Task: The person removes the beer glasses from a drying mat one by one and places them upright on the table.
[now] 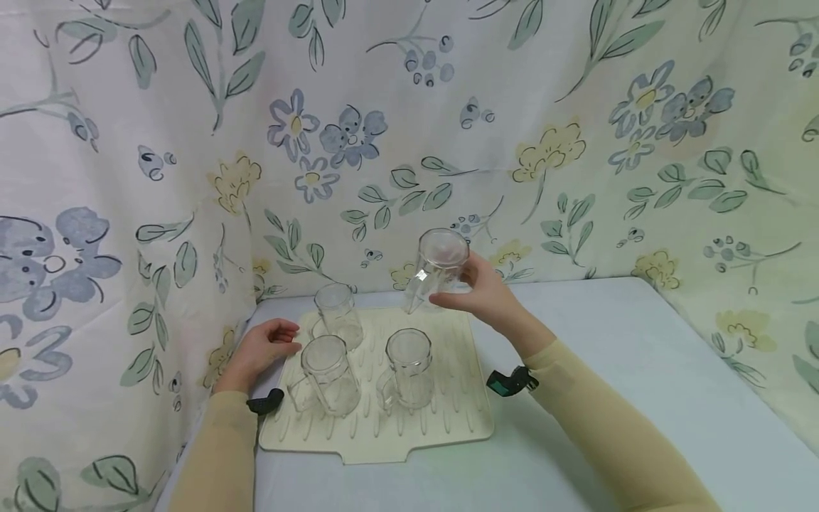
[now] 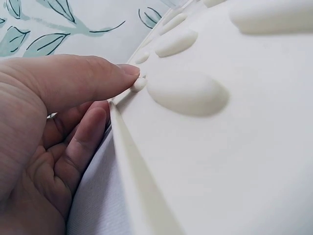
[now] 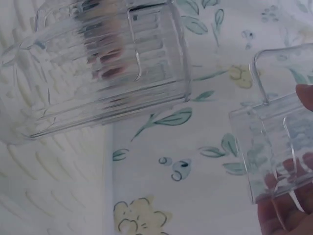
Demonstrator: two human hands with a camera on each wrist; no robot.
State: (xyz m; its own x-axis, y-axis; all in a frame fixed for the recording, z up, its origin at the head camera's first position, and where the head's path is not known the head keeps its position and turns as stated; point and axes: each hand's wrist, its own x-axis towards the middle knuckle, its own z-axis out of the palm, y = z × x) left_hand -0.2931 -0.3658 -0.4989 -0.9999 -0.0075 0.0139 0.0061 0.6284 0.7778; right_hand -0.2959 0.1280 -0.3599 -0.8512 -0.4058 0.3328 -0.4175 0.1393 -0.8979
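Raised above the back right of a cream ribbed mat [image 1: 454, 377], a clear glass mug [image 1: 443, 257] is held by the right hand [image 1: 489, 295], thumb on one side and fingers behind. The right wrist view also shows this mug [image 3: 271, 147] and the hand's fingertips [image 3: 293, 210] around it. At the mat's left edge, the left hand [image 1: 259, 348] pinches the rim; in the left wrist view the thumb of this hand [image 2: 63, 112] lies on top of the mat [image 2: 234, 147], other fingers bent at its side.
Several clear mugs stand on the mat: one at back left [image 1: 339, 316], one at front left [image 1: 331, 377], one in the front middle [image 1: 411, 370]. A white-covered table [image 1: 576, 334] extends to the right. Floral cloth [image 1: 397, 107] hangs behind and on the left.
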